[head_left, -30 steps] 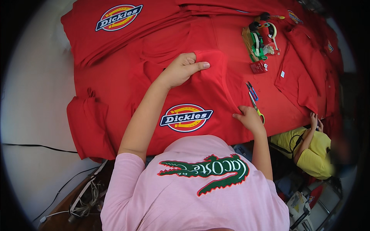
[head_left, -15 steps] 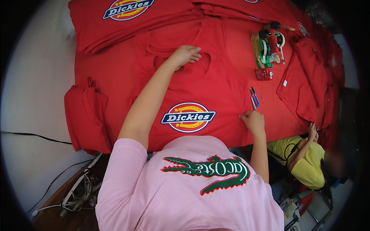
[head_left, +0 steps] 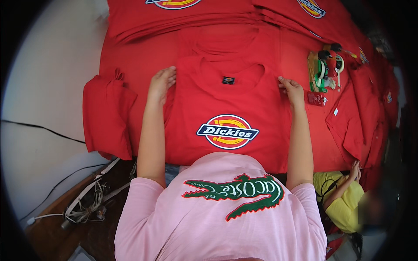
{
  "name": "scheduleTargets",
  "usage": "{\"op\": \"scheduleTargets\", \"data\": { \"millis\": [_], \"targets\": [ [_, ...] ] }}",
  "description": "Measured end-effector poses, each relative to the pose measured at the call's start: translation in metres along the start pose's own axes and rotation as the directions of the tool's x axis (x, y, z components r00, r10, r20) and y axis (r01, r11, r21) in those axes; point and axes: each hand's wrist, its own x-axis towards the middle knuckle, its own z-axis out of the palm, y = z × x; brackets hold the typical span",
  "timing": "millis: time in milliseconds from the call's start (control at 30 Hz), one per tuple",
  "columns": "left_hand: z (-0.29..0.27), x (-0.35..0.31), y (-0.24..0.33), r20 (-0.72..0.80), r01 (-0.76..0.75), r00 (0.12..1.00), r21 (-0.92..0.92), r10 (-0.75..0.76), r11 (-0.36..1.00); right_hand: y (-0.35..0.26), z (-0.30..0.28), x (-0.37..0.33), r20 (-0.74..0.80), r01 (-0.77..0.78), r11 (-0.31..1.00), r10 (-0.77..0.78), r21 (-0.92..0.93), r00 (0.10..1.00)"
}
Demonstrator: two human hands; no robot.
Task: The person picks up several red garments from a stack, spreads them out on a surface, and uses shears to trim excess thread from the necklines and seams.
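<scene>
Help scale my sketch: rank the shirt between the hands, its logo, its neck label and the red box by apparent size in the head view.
1. Shirt
2. Logo
3. Red box
4. Neck label

Diffuse, moderate illumination casts soft shadows and renders the central red shirt [head_left: 228, 102] distinctly, while the periphery exhibits fisheye curvature and black vignetting, and a blurred patch obscures the co-worker [head_left: 346, 211] at lower right.

The red shirt [head_left: 230, 102] lies flat, front up, at the 6 o'clock side of the tabletop [head_left: 143, 56], its round neckline toward 12 o'clock. A small black label [head_left: 228, 80] shows inside the collar; at 6 o'clock from it sits an oval emblem [head_left: 227, 131] with a navy band.
</scene>
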Motion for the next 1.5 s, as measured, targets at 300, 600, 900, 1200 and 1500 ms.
{"op": "scheduleTargets", "data": {
  "millis": [300,600,900,1200,1500],
  "targets": [
    [0.036,0.001,0.014,0.387,0.371,0.884,-0.241,-0.262,0.897,-0.028,0.027,0.005,0.322,-0.292,0.946,0.322,-0.138,0.890],
    [0.028,0.060,0.011,0.472,0.270,0.881,-0.436,-0.037,0.858,-0.025,0.009,0.021,0.239,-0.184,0.579,-0.020,0.794,0.971],
    [0.011,0.082,-0.002,0.438,0.314,0.892,-0.432,-0.108,0.845,0.003,0.016,0.053,0.134,-0.137,0.732,0.063,0.668,0.989],
    [0.010,0.080,-0.001,0.377,0.304,0.912,-0.365,-0.159,0.880,-0.039,0.039,0.024,-0.170,0.180,0.544,-0.531,-0.819,0.830],
    [0.025,0.078,0.005,0.200,0.338,0.936,-0.287,-0.289,0.896,-0.056,0.220,-0.007,0.812,0.901,-0.284,-0.572,-0.328,0.116]
  ]
}}
